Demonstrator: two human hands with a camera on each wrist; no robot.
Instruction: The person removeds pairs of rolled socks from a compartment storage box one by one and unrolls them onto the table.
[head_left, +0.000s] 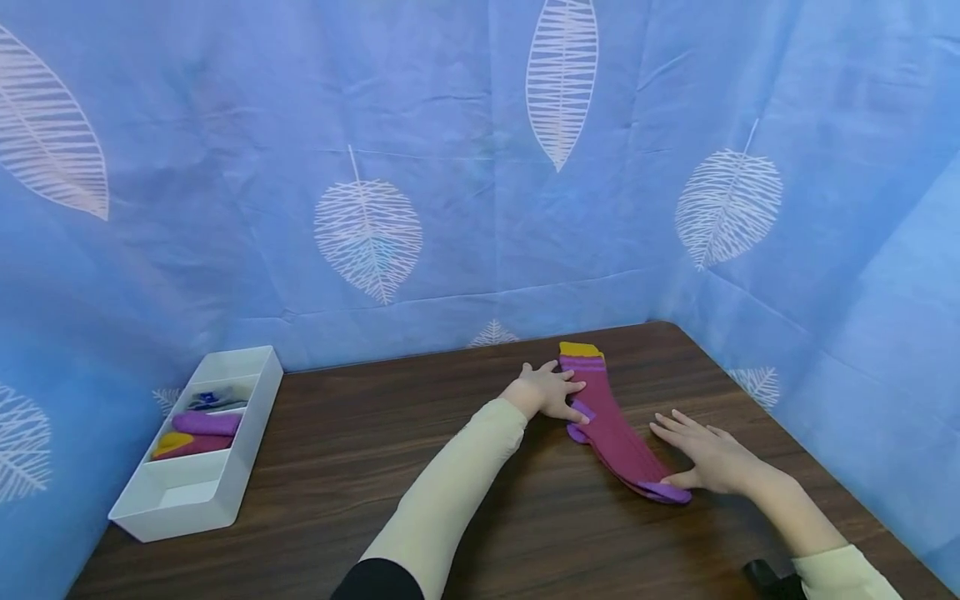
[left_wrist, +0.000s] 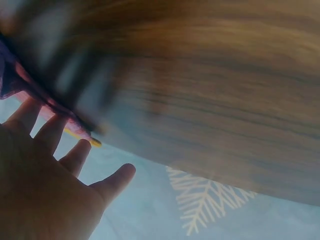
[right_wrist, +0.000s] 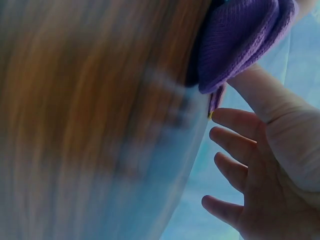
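Observation:
A pair of maroon socks (head_left: 609,417) lies flat on the table, one on top of the other, with yellow cuffs at the far end and purple heels and toes. My left hand (head_left: 543,392) touches their left side near the cuffs, fingers spread. In the left wrist view those spread fingers (left_wrist: 50,132) meet the sock edge. My right hand (head_left: 708,458) is stretched out at the toe end, its thumb against the purple toes. Close up in the right wrist view stand the purple toes (right_wrist: 240,45), with the thumb of the right hand (right_wrist: 280,160) beside them and the other fingers apart.
At the left of the brown wooden table (head_left: 337,467) stands a white divided box (head_left: 251,454). Its middle compartments hold a purple folded bundle (head_left: 206,423), a maroon and yellow one (head_left: 197,446) and a small bluish item (head_left: 212,398). A blue leaf-print curtain (head_left: 465,233) hangs behind the table.

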